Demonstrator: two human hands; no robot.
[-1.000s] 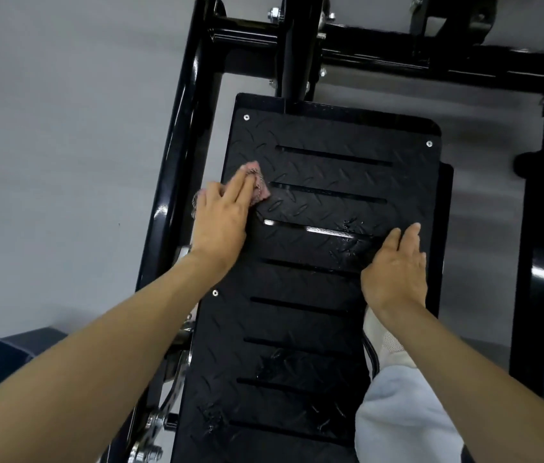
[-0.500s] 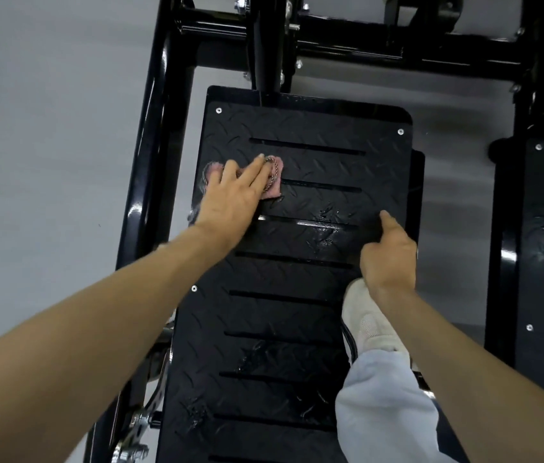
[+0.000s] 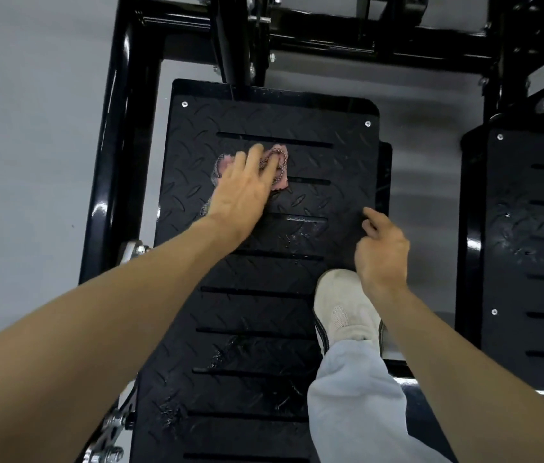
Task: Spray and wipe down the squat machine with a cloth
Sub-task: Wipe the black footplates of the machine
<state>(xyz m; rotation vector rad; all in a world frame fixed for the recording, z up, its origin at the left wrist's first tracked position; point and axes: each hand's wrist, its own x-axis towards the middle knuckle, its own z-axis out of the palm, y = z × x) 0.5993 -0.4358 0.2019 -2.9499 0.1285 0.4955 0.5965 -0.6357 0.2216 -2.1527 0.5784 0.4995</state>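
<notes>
Fingers (image 3: 254, 158) of the left hand (image 3: 243, 192) lie flat and spread on the cloth (image 3: 280, 177), pressing it to the footplate's (image 3: 330, 155) upper left, likely so the whole cloth wipes. The right hand (image 3: 382, 252), loosely curled and holding nothing, sits at the plate's right edge, probably for balance; 1 shoe (image 3: 344, 312) stands on its lower right.

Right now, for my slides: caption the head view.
Left hand presses pink cloth on black footplate; right hand hangs empty by a white shoe.
</notes>
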